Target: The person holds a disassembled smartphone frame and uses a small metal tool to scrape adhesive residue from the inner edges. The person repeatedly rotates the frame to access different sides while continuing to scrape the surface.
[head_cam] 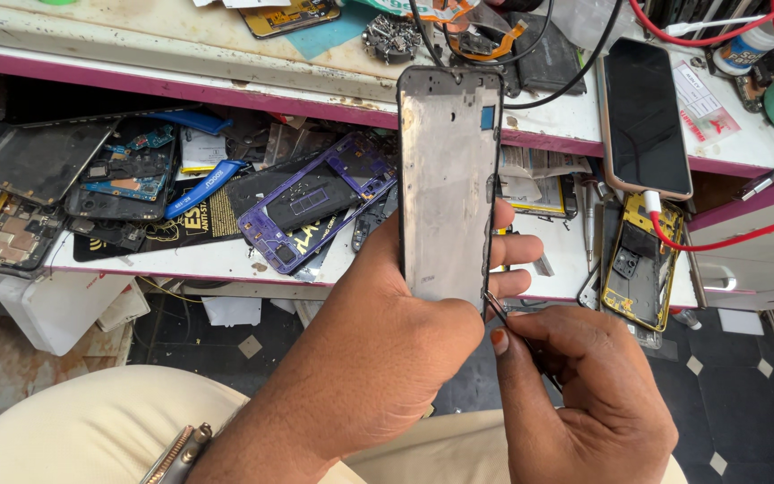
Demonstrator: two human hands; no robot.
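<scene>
**Phone frame upright in left hand; tool tip at its lower right corner**

Landmark: the phone frame, a bare silver middle frame with a dark rim.

- Frame is held above the lap, in front of the tabletop edge. Long axis runs near vertical in the view, top end toward the tabletop, bottom end toward the person.
- Left hand is closed around the frame's lower half: palm and thumb on its left edge, fingertips showing past its right edge.
- Right hand sits below and right of the frame, fingers pinched on a thin metal tool. Tool tip touches the frame's lower right corner.
- Left of the frame, on the tabletop: a purple phone housing. Right of the frame: a dark phone with a red cable below it.
- Right hand is the nearer one to the contact corner.
</scene>
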